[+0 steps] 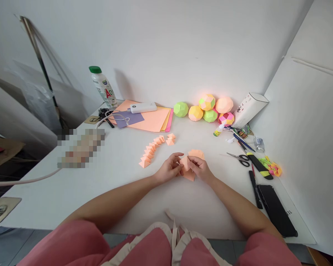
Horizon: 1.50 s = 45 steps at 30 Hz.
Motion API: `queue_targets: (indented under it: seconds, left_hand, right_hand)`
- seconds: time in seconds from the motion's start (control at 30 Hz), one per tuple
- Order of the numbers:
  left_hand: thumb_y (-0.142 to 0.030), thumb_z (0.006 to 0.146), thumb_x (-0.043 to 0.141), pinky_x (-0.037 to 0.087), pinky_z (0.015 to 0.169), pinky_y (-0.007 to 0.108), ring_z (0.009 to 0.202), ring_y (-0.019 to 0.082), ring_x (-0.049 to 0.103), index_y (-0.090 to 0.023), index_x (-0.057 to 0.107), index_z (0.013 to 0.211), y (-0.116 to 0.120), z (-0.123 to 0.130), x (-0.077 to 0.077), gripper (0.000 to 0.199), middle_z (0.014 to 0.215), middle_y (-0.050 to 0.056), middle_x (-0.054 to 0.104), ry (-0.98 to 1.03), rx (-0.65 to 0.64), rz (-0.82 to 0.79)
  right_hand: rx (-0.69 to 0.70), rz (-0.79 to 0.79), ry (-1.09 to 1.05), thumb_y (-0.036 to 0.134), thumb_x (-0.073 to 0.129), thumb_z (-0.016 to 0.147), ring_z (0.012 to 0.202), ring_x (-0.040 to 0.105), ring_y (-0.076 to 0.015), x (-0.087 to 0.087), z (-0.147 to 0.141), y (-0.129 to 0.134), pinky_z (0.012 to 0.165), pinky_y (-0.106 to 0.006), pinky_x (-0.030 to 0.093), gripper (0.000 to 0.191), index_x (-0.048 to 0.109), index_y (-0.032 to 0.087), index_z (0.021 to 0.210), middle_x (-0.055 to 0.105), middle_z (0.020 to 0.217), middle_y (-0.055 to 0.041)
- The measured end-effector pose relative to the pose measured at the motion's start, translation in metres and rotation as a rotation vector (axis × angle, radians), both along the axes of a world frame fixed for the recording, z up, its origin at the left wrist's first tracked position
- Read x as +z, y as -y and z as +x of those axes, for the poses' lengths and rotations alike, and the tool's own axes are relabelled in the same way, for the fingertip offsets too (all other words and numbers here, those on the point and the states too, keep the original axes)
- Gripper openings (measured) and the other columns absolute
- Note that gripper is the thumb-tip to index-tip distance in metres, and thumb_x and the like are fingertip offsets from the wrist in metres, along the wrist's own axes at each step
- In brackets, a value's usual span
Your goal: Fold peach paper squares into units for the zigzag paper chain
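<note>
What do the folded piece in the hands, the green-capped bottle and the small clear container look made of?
Folded piece: matte paper or thin card, from its crisp creases.
Bottle: likely smooth plastic, given its printed white sides.
Container: see-through and shiny; glass or clear plastic, hard to tell.

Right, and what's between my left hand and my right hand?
Folded peach paper, held by both your left hand and right hand; the head view shows it.

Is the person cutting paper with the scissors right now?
No: the scissors lie on the table, apart from the left hand and right hand, which hold folded peach paper.
</note>
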<state>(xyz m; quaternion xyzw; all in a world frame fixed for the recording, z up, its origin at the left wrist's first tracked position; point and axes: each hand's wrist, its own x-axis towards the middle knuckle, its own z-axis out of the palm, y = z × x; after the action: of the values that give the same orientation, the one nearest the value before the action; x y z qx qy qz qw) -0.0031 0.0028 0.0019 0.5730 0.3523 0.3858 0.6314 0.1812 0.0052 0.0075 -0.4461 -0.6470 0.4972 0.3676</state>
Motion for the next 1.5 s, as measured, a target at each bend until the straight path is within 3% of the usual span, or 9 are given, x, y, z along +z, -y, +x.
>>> queue_targets:
  seconds: [0.1,0.37,0.47,0.7,1.17,1.5]
  left_hand:
    - [-0.034,0.081,0.052,0.047,0.052,0.023,0.066,0.013,0.063,-0.023,0.034,0.114,0.0,0.0,0.001,0.039,0.082,-0.001,0.049,0.019,0.026,0.006]
    - [-0.031,0.082,0.05,0.047,0.055,0.023,0.064,0.011,0.06,-0.025,0.03,0.126,0.001,0.0,-0.003,0.048,0.076,-0.002,0.052,-0.012,-0.003,0.029]
    - [-0.031,0.082,0.049,0.045,0.054,0.023,0.059,0.01,0.056,-0.023,0.036,0.127,0.001,-0.001,-0.005,0.047,0.068,-0.003,0.054,-0.064,-0.018,0.046]
    - [-0.035,0.079,0.052,0.043,0.052,0.024,0.056,0.011,0.053,-0.02,0.046,0.121,0.0,-0.001,-0.006,0.045,0.061,-0.003,0.055,-0.059,0.011,0.025]
    - [-0.038,0.078,0.055,0.044,0.051,0.024,0.053,0.011,0.052,-0.017,0.05,0.114,-0.001,0.0,-0.004,0.042,0.06,-0.003,0.052,-0.007,-0.008,-0.018]
    - [-0.041,0.078,0.056,0.045,0.05,0.023,0.056,0.01,0.052,-0.017,0.05,0.112,-0.002,0.001,-0.012,0.042,0.064,-0.002,0.052,0.007,0.004,-0.026]
  right_hand:
    - [-0.047,-0.028,-0.049,0.039,0.055,0.079,0.056,0.047,-0.01,-0.006,0.001,-0.002,0.053,-0.024,0.041,0.041,0.051,0.019,0.114,0.051,0.066,0.0025]
    - [-0.076,-0.033,-0.059,0.037,0.062,0.074,0.06,0.055,-0.0121,-0.009,0.001,-0.003,0.058,-0.027,0.046,0.03,0.06,0.019,0.099,0.061,0.072,-0.0011]
    - [-0.063,-0.023,-0.077,0.036,0.062,0.074,0.06,0.056,-0.0122,-0.01,0.001,-0.003,0.058,-0.027,0.047,0.031,0.059,0.02,0.101,0.061,0.07,-0.0002]
    - [-0.077,-0.061,-0.096,0.034,0.065,0.072,0.057,0.056,-0.0111,-0.006,-0.001,-0.001,0.057,-0.026,0.048,0.021,0.062,0.019,0.086,0.062,0.069,-0.0004]
    - [-0.041,0.019,-0.062,0.032,0.061,0.076,0.067,0.06,-0.0136,-0.006,-0.002,0.0,0.062,-0.027,0.048,0.019,0.063,0.018,0.088,0.064,0.075,-0.0032]
    - [-0.019,0.063,-0.024,0.03,0.058,0.077,0.068,0.061,-0.0134,-0.009,-0.002,0.0,0.063,-0.027,0.05,0.018,0.062,0.018,0.09,0.066,0.081,-0.0049]
